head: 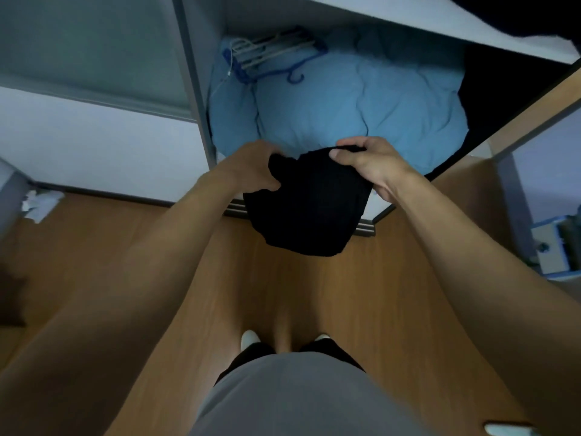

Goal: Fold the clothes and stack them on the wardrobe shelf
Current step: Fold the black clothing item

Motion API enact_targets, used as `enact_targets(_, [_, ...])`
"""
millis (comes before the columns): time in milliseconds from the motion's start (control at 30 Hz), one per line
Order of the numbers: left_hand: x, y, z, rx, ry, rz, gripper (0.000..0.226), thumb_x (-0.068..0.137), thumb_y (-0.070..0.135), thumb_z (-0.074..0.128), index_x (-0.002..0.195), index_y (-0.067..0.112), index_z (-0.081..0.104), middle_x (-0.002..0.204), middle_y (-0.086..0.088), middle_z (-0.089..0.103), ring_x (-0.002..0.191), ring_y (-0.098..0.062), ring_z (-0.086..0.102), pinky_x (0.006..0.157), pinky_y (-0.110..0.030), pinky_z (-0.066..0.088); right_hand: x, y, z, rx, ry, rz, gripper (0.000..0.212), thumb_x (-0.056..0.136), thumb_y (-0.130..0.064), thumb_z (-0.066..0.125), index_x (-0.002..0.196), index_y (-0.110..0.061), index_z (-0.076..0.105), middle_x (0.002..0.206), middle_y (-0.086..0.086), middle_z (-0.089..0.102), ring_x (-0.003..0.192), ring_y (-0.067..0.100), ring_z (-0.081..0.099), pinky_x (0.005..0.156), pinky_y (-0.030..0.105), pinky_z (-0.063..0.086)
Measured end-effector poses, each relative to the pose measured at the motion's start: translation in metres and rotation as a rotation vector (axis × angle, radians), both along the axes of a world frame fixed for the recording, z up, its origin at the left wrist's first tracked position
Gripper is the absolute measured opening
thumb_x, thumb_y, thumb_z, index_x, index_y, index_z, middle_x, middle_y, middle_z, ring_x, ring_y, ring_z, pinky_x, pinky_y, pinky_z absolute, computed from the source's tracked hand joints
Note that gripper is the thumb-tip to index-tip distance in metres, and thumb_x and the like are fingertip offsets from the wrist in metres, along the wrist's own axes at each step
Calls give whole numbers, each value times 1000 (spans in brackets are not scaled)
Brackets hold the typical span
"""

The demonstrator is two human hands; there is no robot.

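Note:
A black garment (pixel 309 209), bunched into a thick bundle, hangs in the air in front of the open wardrobe. My left hand (pixel 251 168) grips its upper left edge. My right hand (pixel 367 162) pinches its top right edge, thumb on the near side. A white wardrobe shelf (pixel 393 17) runs across the top of the view, with a dark cloth (pixel 518 14) lying on it at the far right. Below the shelf, a light blue duvet (pixel 361 99) fills the wardrobe's bottom compartment.
Blue and grey hangers (pixel 270 56) lie on the duvet at the back left. The wardrobe's sliding door (pixel 94 58) stands to the left, a wooden panel (pixel 534 99) to the right. Crumpled white paper (pixel 37 202) sits on the wood floor (pixel 283 294). My feet are below.

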State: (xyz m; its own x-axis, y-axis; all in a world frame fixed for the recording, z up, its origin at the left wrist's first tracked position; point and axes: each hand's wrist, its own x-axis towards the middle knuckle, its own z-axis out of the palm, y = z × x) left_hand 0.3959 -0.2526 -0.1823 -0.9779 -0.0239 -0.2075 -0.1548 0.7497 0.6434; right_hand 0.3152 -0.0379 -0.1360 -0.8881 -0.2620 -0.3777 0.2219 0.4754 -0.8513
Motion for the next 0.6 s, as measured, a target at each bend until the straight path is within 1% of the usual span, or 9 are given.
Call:
enact_targets(67, [-11, -6, 16, -38, 77, 28, 45, 75, 12, 77, 118, 10, 66, 115, -6, 64, 105, -20, 60, 95, -34, 49, -6, -3, 10, 169, 25, 197, 77, 71, -38, 88, 137, -13, 54, 127, 0, 61, 109, 14, 61, 82, 20, 51])
enact_targets(133, [-22, -14, 38, -33, 193, 62, 24, 73, 10, 75, 97, 6, 71, 94, -8, 69, 86, -19, 63, 79, -35, 52, -11, -9, 17, 440, 58, 420, 101, 63, -46, 90, 145, -14, 42, 133, -3, 53, 121, 17, 53, 91, 24, 47])
enact_targets(200, [-33, -21, 60, -35, 287, 95, 19, 73, 10, 73, 90, 4, 71, 86, -9, 69, 79, -20, 63, 73, -37, 50, -18, -20, 20, 642, 158, 490, 84, 65, -40, 90, 134, -14, 49, 127, 2, 59, 114, 21, 56, 94, 33, 49])
enact_targets(300, [-51, -34, 91, -72, 431, 115, 18, 75, 12, 70, 92, 9, 72, 87, -5, 70, 84, -20, 65, 76, -36, 52, -42, -34, 32, 800, 498, 255, 35, 77, -27, 77, 109, -23, 63, 108, 5, 66, 101, 28, 62, 75, 31, 42])
enact_targets(367, [-64, -46, 109, -85, 514, 162, 13, 78, 15, 69, 91, 15, 71, 88, 1, 69, 85, -18, 65, 76, -33, 52, -62, -42, 47, 696, 677, 89, 19, 79, -28, 73, 98, -28, 69, 103, 4, 68, 100, 29, 65, 72, 31, 41])
enact_targets(433, [-81, -62, 126, -62, 573, 222, 20, 82, 19, 70, 102, 18, 71, 95, 5, 68, 90, -12, 62, 81, -29, 49, -84, -51, 69, 409, 725, -18, 6, 79, -29, 75, 84, -30, 71, 94, 0, 70, 89, 23, 67, 70, 34, 51])
enact_targets(500, [-102, -80, 142, -58, 632, 241, 22, 84, 20, 71, 105, 19, 69, 99, 7, 66, 94, -10, 60, 83, -28, 47, -105, -65, 94, 34, 652, -75, 17, 81, -19, 75, 76, -33, 68, 86, 1, 74, 70, 18, 69, 59, 36, 56])
enact_targets(567, [-126, -98, 162, -87, 691, 242, 23, 86, 20, 71, 108, 18, 67, 105, 6, 66, 100, -11, 59, 88, -28, 46, -128, -84, 120, -255, 506, -91, 23, 87, -9, 68, 89, -31, 66, 89, 7, 76, 58, 17, 70, 48, 29, 55])
enact_targets(600, [-139, -106, 172, -92, 719, 241, 24, 86, 18, 71, 110, 16, 66, 108, 5, 65, 103, -12, 59, 91, -27, 46, -141, -94, 131, -351, 451, -71, 24, 89, -7, 64, 94, -31, 63, 90, 5, 75, 59, 19, 72, 50, 29, 57])
